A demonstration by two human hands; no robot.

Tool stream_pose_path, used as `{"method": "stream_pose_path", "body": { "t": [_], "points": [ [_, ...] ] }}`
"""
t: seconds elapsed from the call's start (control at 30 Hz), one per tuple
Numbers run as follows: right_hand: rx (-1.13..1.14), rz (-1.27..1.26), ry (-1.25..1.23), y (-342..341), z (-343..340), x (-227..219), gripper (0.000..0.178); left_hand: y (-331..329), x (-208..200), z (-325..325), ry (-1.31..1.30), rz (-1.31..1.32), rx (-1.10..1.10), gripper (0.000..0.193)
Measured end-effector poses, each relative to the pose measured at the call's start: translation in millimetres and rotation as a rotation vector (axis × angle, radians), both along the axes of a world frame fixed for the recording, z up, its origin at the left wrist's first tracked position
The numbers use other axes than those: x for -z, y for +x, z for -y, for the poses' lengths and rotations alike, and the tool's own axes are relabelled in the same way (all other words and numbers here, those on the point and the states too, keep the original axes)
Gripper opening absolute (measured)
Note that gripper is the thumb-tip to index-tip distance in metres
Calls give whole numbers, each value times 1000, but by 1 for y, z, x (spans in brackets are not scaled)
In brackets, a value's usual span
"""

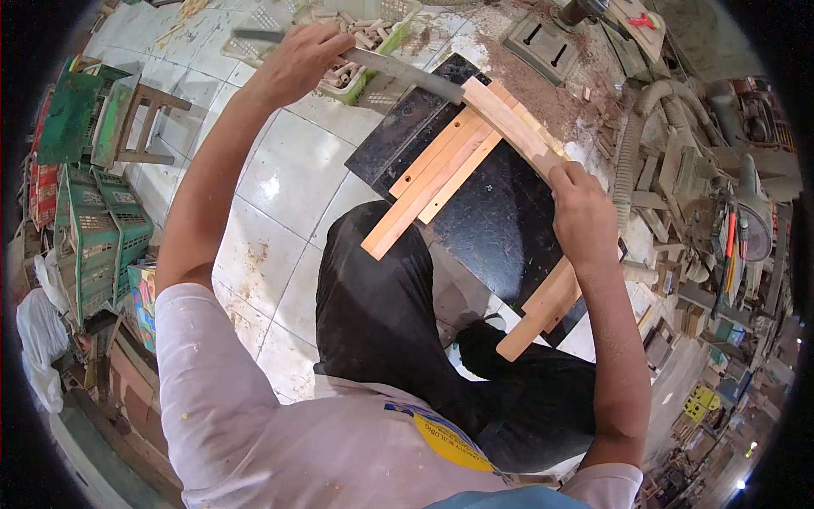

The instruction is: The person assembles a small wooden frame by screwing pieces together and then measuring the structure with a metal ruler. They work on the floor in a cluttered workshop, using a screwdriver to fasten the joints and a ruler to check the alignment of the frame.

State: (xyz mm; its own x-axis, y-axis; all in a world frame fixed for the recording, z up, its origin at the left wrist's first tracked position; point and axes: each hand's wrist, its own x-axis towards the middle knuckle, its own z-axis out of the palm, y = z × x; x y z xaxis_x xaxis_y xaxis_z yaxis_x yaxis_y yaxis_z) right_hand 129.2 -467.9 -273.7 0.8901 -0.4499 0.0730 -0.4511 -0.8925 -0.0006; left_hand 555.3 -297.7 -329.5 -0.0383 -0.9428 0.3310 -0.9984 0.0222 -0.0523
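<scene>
My left hand (307, 64) is closed round a long, flat grey metal blade (398, 69), with its dark end (257, 36) sticking out past the fingers. The blade's other end meets the far end of a slightly curved wooden strip (509, 123). Whether this tool is a file or a knife, I cannot tell. My right hand (583, 208) grips the near end of that strip, fingers wrapped over it. Beneath the strip, several light wooden pieces with drilled holes (437, 170) lie on a black board (492, 229). Two more wooden pieces (538, 314) rest near the board's right front corner.
Crates holding short wooden pegs (373, 38) stand beyond my left hand. Green plastic crates (106, 229) and a small wooden stool (140, 119) are at the left. A ribbed hose (627, 161) and clutter line the right. Sawdust lies around a metal machine base (545, 47).
</scene>
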Motion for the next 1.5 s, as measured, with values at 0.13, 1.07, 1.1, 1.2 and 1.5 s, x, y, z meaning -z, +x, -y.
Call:
{"method": "stream_pose_path", "body": {
  "t": [0.13, 1.07, 1.1, 1.2, 1.5],
  "points": [
    [-2, 1, 1, 0, 0, -1, 11, -11, -5, -4, -38, -55, -19, 28],
    [21, -116, -42, -2, 2, -4, 16, -229, -79, 3, -181, -2013, -297, 13],
    [12, -115, -38, 0, 1, -4, 16, -236, -65, 1, -228, -2164, -315, 11],
    [26, -132, -22, -3, 3, -3, 16, -273, -45, 2, -155, -2272, -435, 9],
    [55, -107, 64, -2, 2, -11, 18, -325, -21, -1, -36, -2315, -538, 9]
  ]
}}
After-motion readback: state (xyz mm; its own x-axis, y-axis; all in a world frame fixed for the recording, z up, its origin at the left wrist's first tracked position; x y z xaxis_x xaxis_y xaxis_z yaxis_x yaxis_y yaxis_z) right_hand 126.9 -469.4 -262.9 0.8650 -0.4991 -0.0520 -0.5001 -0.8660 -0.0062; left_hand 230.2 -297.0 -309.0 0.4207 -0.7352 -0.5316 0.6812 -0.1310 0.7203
